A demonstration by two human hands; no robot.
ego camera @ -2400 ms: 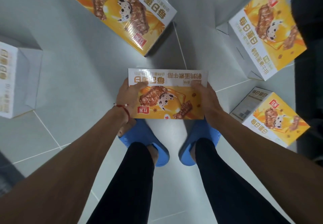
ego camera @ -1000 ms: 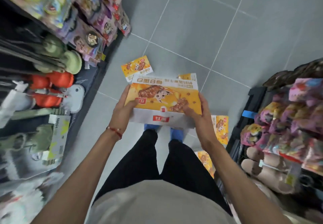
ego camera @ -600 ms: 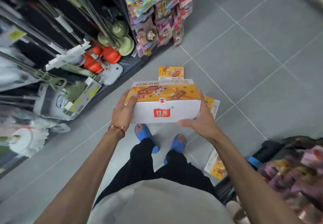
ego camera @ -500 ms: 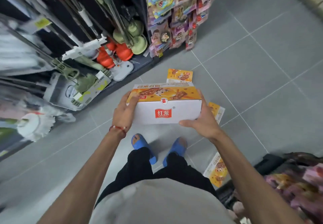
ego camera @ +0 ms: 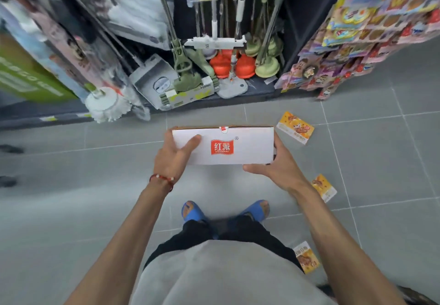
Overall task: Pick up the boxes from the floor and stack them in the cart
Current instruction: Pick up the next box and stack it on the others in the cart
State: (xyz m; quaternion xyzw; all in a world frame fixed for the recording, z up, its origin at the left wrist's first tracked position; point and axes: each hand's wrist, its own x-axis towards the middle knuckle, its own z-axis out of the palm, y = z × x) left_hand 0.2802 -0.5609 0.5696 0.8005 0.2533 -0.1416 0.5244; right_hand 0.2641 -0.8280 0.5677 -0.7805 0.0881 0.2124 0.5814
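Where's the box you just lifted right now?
In the head view, the box is centre frame, held off the floor between the left hand and right hand, above the blue sandals.

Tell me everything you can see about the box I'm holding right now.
The box is long, flat and looks like cardboard. Its white side faces the camera, bearing a red logo in the middle; a sliver of orange shows along the top edge. It is closed, level, and held in the air above the grey floor. The left hand grips its left end, thumb across the white face; the right hand cups the right end and bottom corner.
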